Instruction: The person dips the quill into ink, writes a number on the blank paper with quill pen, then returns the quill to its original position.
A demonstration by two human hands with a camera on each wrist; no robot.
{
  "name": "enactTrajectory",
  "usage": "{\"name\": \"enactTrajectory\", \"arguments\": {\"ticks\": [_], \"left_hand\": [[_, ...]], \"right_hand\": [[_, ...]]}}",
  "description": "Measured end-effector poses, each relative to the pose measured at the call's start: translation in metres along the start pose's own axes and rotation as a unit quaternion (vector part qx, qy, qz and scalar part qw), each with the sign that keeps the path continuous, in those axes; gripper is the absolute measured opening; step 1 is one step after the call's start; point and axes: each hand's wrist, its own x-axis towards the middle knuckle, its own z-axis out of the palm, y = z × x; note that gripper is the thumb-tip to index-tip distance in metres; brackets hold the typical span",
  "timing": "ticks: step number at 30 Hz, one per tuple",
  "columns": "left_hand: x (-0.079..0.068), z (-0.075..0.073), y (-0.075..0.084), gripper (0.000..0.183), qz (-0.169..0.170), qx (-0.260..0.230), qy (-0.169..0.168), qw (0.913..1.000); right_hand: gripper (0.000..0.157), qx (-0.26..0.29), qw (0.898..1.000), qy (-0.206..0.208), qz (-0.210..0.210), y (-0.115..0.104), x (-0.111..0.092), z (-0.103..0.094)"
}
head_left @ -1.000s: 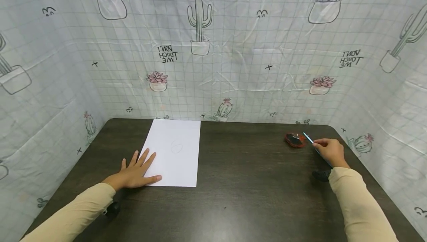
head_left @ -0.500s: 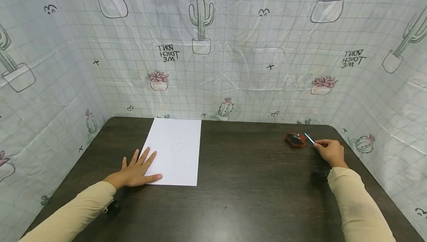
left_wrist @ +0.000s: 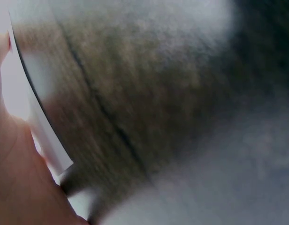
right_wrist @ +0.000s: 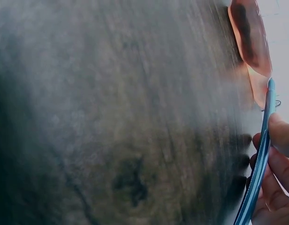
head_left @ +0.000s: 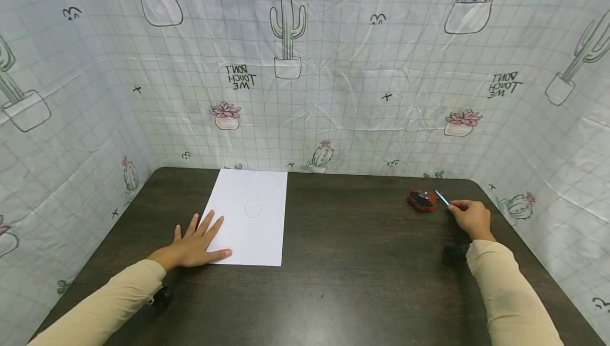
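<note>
My left hand (head_left: 193, 248) lies flat with fingers spread over the left edge of a white sheet of paper (head_left: 262, 240). A faint pencil-drawn "6" (head_left: 253, 209) shows on the sheet. In the left wrist view, part of the hand (left_wrist: 18, 173) covers the paper's edge (left_wrist: 50, 145). At the far right, my right hand (head_left: 473, 219) pinches a slim blue pencil (head_left: 441, 197) between thumb and fingers. Its far end comes right up to a small red-orange object with a dark middle (head_left: 422, 200). The right wrist view shows the pencil (right_wrist: 262, 164) running along the fingers (right_wrist: 278, 168).
A dark wooden table (head_left: 352, 245) carries everything. White cloth (head_left: 343, 70) printed with cacti hangs behind it and along both sides. A dark wrist device (head_left: 455, 251) sits under the right wrist, and another (head_left: 162, 297) under the left.
The right hand has shifted very slightly, and the pencil's rear part, seen by the wrist a second ago, no longer shows in the head view. The left hand and paper stay put.
</note>
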Motion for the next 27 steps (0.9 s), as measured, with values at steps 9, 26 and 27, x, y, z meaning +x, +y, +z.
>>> {"name": "enactTrajectory", "arguments": {"ticks": [9, 26, 27], "left_hand": [[-0.001, -0.002, 0.005, 0.099, 0.001, -0.006, -0.003, 1.0000], [-0.001, -0.008, -0.012, 0.097, 0.018, -0.065, 0.033, 0.9972], [-0.001, -0.012, -0.013, 0.097, 0.014, -0.064, 0.038, 0.9971]], "right_hand": [[0.034, -0.001, 1.000, -0.013, 0.016, 0.006, -0.001, 0.000], [0.068, -0.020, 0.991, -0.127, -0.039, -0.033, 0.013, -0.031], [0.069, -0.024, 0.990, -0.132, -0.050, -0.039, 0.014, -0.035]]}}
